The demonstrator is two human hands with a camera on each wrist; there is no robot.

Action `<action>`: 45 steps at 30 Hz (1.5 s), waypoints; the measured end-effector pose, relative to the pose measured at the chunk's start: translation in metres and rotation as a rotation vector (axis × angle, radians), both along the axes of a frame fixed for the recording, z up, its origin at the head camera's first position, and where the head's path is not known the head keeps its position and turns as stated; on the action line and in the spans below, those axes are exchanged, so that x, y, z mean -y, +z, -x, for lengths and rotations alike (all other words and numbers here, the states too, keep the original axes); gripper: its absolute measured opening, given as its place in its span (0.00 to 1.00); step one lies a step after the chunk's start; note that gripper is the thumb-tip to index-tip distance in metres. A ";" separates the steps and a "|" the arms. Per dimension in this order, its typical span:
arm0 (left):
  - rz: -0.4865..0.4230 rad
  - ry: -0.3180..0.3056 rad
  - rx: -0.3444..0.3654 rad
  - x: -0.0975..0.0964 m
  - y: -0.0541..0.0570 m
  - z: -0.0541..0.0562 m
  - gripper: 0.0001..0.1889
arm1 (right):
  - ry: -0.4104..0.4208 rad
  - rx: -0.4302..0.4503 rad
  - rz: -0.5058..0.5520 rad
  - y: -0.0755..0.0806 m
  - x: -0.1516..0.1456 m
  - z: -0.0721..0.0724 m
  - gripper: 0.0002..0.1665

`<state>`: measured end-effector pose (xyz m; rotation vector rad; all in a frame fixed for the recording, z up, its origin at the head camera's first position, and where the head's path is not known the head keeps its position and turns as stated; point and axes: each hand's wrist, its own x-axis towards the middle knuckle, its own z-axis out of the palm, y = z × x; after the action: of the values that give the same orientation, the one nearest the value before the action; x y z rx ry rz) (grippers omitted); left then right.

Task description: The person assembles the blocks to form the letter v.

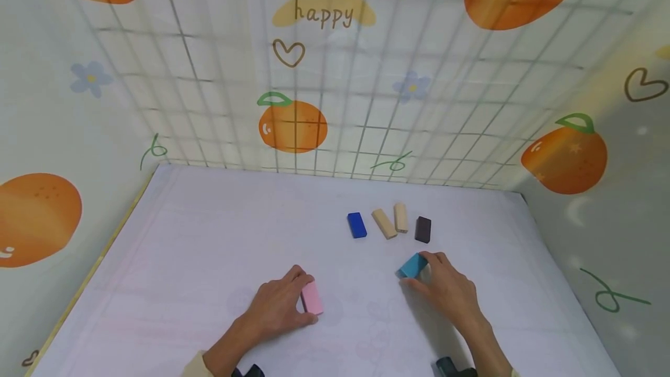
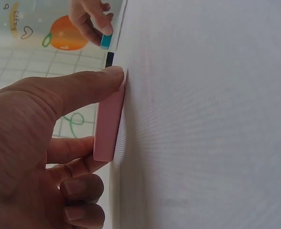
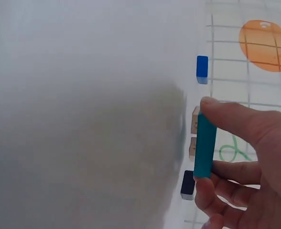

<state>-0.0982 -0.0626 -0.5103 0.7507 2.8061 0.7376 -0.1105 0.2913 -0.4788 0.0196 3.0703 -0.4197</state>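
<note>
My left hand (image 1: 277,305) pinches a pink block (image 1: 312,298) lengthwise between thumb and fingers, low at the white table's front middle. In the left wrist view the thumb lies on one end of the pink block (image 2: 109,121) and fingertips at the other. To the right, my right hand (image 1: 449,287) grips a light blue block (image 1: 412,266) by its two ends. The right wrist view shows this teal-looking block (image 3: 206,145) between thumb and fingers, its shadow falling on the tabletop. Whether either block touches the table is hard to tell.
Behind the hands lie a dark blue block (image 1: 357,225), one plain wooden block (image 1: 384,224), a second wooden block (image 1: 401,217) and a black block (image 1: 423,230). The white table (image 1: 220,220) meets a patterned curtain (image 1: 345,86) at the back and sides.
</note>
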 end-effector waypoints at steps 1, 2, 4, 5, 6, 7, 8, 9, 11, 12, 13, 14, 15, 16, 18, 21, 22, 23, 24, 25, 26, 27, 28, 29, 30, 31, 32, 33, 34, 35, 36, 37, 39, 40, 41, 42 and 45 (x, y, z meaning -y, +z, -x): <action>-0.002 -0.002 -0.003 0.000 0.000 0.000 0.35 | 0.003 -0.001 0.003 0.001 0.002 -0.001 0.46; -0.002 -0.002 -0.005 0.000 0.000 0.000 0.35 | 0.007 -0.003 0.004 0.002 0.003 -0.001 0.45; 0.000 -0.002 -0.007 0.000 0.000 0.000 0.35 | 0.014 -0.007 0.008 0.004 0.005 -0.001 0.45; 0.003 0.000 -0.006 0.000 0.000 0.001 0.36 | 0.018 -0.010 0.010 0.004 0.006 -0.002 0.45; 0.006 0.000 -0.004 0.000 0.000 0.001 0.36 | 0.020 -0.012 0.011 0.004 0.007 -0.002 0.45; 0.011 0.001 -0.003 0.000 0.000 0.001 0.36 | 0.025 -0.016 0.015 0.004 0.008 -0.002 0.45; 0.015 0.002 -0.002 0.000 0.000 0.002 0.36 | 0.029 -0.022 0.017 0.004 0.009 -0.002 0.45; 0.019 0.002 -0.001 -0.001 0.000 0.002 0.36 | 0.033 -0.027 0.021 0.004 0.010 -0.002 0.45; 0.025 0.004 0.001 -0.001 -0.001 0.003 0.37 | 0.045 -0.038 0.022 0.003 0.011 -0.003 0.45; 0.026 0.004 0.001 -0.001 -0.001 0.003 0.37 | 0.050 -0.042 0.023 0.002 0.012 -0.003 0.45; 0.027 0.004 0.000 -0.001 -0.001 0.003 0.37 | 0.056 -0.045 0.024 0.002 0.013 -0.003 0.44; 0.027 0.004 0.001 -0.001 -0.002 0.003 0.37 | 0.061 -0.049 0.025 0.002 0.014 -0.004 0.44; 0.026 0.004 0.002 -0.001 -0.002 0.003 0.37 | 0.065 -0.050 0.026 0.001 0.015 -0.005 0.44; 0.024 0.005 0.002 -0.001 -0.002 0.003 0.37 | 0.068 -0.050 0.026 0.001 0.017 -0.005 0.44; 0.020 0.006 0.005 -0.001 -0.002 0.003 0.37 | 0.070 -0.047 0.029 0.002 0.021 -0.007 0.43; 0.011 0.008 0.010 -0.001 -0.002 0.002 0.36 | 0.069 -0.035 0.028 0.003 0.028 -0.009 0.43; 0.008 0.008 0.011 0.000 -0.002 0.002 0.36 | 0.070 -0.031 0.027 0.004 0.030 -0.009 0.43; 0.004 0.007 0.009 0.000 -0.002 0.002 0.36 | 0.072 -0.029 0.027 0.004 0.032 -0.010 0.44; 0.003 0.007 0.008 0.000 -0.002 0.002 0.36 | 0.074 -0.028 0.024 0.005 0.034 -0.010 0.44; 0.003 0.008 0.008 -0.001 -0.002 0.002 0.36 | 0.076 -0.028 0.023 0.005 0.036 -0.010 0.44; 0.003 0.007 0.006 -0.001 -0.001 0.002 0.36 | 0.080 -0.029 0.023 0.005 0.038 -0.011 0.44; 0.004 0.007 0.005 -0.001 -0.001 0.001 0.36 | 0.083 -0.028 0.022 0.005 0.040 -0.011 0.44; 0.006 0.008 0.005 -0.001 -0.001 0.001 0.36 | 0.085 -0.027 0.020 0.005 0.042 -0.011 0.44; 0.007 0.008 0.005 -0.001 -0.001 0.001 0.36 | 0.088 -0.026 0.019 0.005 0.044 -0.011 0.44; 0.010 0.010 0.008 -0.001 -0.001 0.001 0.36 | 0.091 -0.023 0.016 0.005 0.046 -0.012 0.44; 0.012 0.011 0.009 -0.002 -0.001 0.001 0.36 | 0.093 -0.020 0.014 0.005 0.047 -0.012 0.44; 0.015 0.012 0.010 -0.002 -0.001 0.001 0.36 | 0.096 -0.016 0.013 0.004 0.049 -0.013 0.44; 0.018 0.015 0.014 -0.002 -0.001 0.001 0.36 | 0.098 -0.012 0.010 0.004 0.051 -0.013 0.44; 0.021 0.017 0.015 -0.002 -0.001 0.001 0.36 | 0.099 -0.008 0.008 0.004 0.053 -0.014 0.44; 0.023 0.018 0.016 -0.003 -0.001 0.001 0.36 | 0.100 -0.004 0.007 0.004 0.054 -0.014 0.44; 0.025 0.020 0.016 -0.003 -0.001 0.001 0.36 | 0.103 -0.004 0.005 0.003 0.056 -0.015 0.44; 0.027 0.021 0.017 -0.003 -0.001 0.001 0.36 | 0.105 -0.003 0.004 0.003 0.058 -0.015 0.44; 0.028 0.022 0.023 -0.003 0.000 0.000 0.36 | 0.109 0.000 0.002 0.003 0.061 -0.016 0.44; 0.028 0.022 0.024 -0.003 0.000 0.001 0.36 | 0.111 0.003 0.000 0.003 0.063 -0.016 0.44; 0.029 0.022 0.024 -0.003 0.000 0.001 0.36 | 0.114 0.006 -0.002 0.003 0.064 -0.016 0.44; 0.030 0.022 0.025 -0.003 0.000 0.001 0.36 | 0.117 0.011 -0.004 0.003 0.065 -0.016 0.44; 0.029 0.022 0.021 -0.003 -0.001 0.002 0.36 | 0.121 0.025 -0.004 0.003 0.069 -0.016 0.44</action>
<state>-0.0998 -0.0598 -0.5116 0.7037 2.8040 0.7021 -0.0944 0.2221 -0.4756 -0.1585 3.0274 -0.4040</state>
